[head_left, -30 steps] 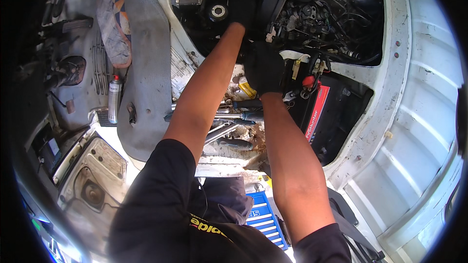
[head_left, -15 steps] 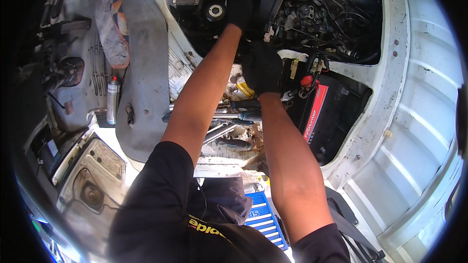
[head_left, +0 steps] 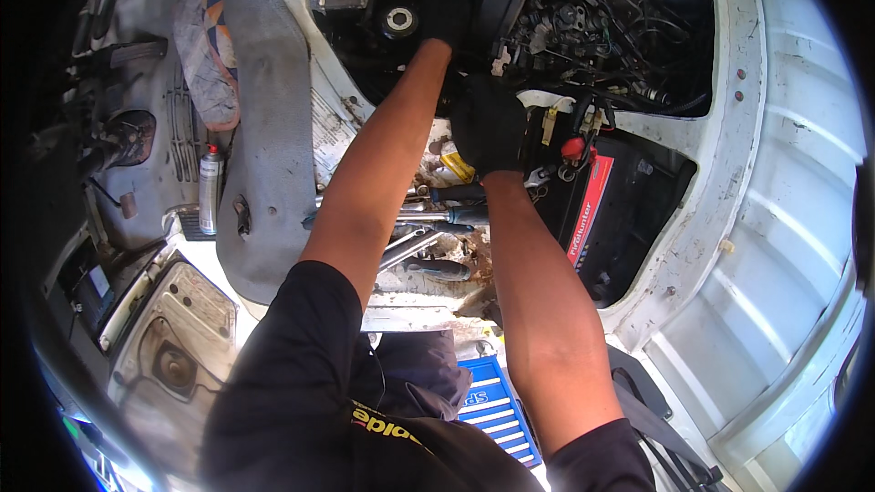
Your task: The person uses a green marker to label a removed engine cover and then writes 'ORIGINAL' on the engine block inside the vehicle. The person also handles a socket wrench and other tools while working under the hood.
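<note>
Both my hands wear black gloves and reach into the engine bay (head_left: 583, 46) of a vehicle. My left hand (head_left: 447, 11) is deep in the dark gap beside a round cap with a pale centre (head_left: 399, 22); its fingers blend into the shadow. Nearer to me, my right hand (head_left: 489, 128) is at the bay's near edge, with its back toward me and its fingers hidden below. What either hand touches cannot be made out. Close to the right hand are a red terminal cover (head_left: 573, 148) and a black battery with a red label (head_left: 591, 214).
Spanners (head_left: 408, 248) and other hand tools lie on the dirty ledge below my forearms. A spray can (head_left: 210, 189) stands at the left by the grey padded cover (head_left: 269, 128). A blue tool chest (head_left: 497, 405) is near my body. White ribbed panelling (head_left: 775, 219) borders the right.
The view has shifted very slightly. My hands stay in nearly the same places, and nothing else has visibly moved.
</note>
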Motion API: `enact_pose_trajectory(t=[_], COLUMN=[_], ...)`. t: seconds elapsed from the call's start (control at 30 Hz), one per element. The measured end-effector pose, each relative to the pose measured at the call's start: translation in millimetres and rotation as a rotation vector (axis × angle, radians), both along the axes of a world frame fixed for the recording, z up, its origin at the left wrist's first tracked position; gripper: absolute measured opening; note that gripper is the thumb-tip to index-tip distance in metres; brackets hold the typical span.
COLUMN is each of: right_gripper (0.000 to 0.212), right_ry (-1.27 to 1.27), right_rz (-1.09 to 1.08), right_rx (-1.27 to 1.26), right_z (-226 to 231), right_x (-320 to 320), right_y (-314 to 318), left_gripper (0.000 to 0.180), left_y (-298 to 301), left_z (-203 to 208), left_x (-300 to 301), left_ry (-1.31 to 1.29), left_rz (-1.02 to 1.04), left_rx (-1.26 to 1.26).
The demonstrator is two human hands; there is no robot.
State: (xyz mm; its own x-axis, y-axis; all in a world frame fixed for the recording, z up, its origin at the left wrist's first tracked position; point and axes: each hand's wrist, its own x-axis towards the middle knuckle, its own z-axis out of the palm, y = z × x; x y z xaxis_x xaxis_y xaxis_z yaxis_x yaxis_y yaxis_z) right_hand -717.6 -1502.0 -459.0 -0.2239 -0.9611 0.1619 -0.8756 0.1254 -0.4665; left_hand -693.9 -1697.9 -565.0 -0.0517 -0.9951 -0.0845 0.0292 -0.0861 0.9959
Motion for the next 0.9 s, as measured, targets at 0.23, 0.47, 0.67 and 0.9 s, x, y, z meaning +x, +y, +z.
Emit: enact_pose_trajectory(t=[0.23,0.47,0.67,0.9], right_gripper=[0.021,0.017,0.015,0.016], right_ry=[0.019,-0.025,-0.012,-0.015], right_rz=[0.015,-0.006,-0.016,0.015], right_rx=[0.034,-0.031,0.012,-0.002], right_z=[0.9,-0.1,2.3,2.5], right_x=[4.2,2.9,1.3,4.4], right_y=[-3.0,-1.8,-0.5,-3.6], left_gripper=[0.037,0.036,0.036,0.034], left_y=[-1.7,1.1,-2.6,-8.2], left_z=[-4.5,3.7,-14.9,-27.5], left_x=[5.3,3.6,-2.8,3.0], left_ry=[-0.12,0.082,0.041,0.089], left_rz=[0.046,-0.015,-0.069,-0.049], left_rx=[-0.126,-0.178,-0.027,-0.094])
